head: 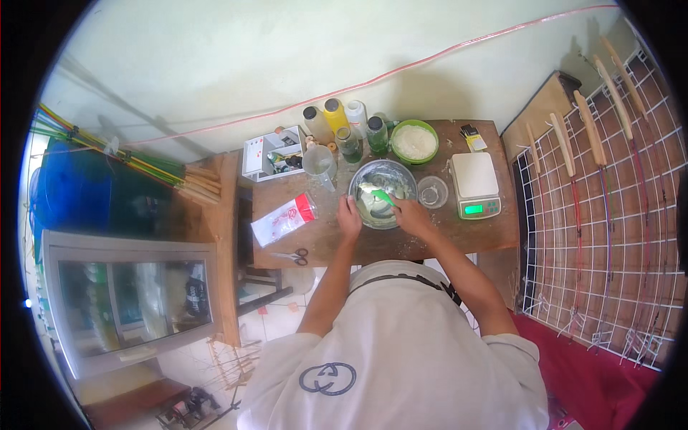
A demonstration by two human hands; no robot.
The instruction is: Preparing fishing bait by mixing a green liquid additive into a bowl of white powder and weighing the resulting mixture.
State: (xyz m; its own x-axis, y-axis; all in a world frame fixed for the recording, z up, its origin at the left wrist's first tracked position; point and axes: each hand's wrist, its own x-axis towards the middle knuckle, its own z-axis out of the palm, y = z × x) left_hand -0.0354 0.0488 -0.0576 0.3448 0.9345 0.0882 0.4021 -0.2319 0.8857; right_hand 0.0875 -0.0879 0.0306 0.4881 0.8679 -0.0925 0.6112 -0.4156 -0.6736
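Observation:
A metal mixing bowl [406,180] stands on the wooden table, holding a pale, sticky mixture. At its left rim is my left hand [349,216], gripping the edge. My right hand [413,217] comes in from the right, closed around a green spatula [382,196] whose blade reaches into the mixture; the hand hides its handle. Behind the bowl, to the right, a green bowl [395,148] holds white flour-like powder [415,142]. A small clear plastic cup [433,192] sits just right of the metal bowl. Farther right stands a white digital kitchen scale [475,176] with a lit display.
Left on the table [333,247] lie a printed plastic bag [282,220] and scissors [294,257]. Behind them stand a clear measuring jug [319,164] and a white divided box [260,157]. Several bottles, one yellow [335,115], line the wall. A white wire grid [596,215] stands on the right.

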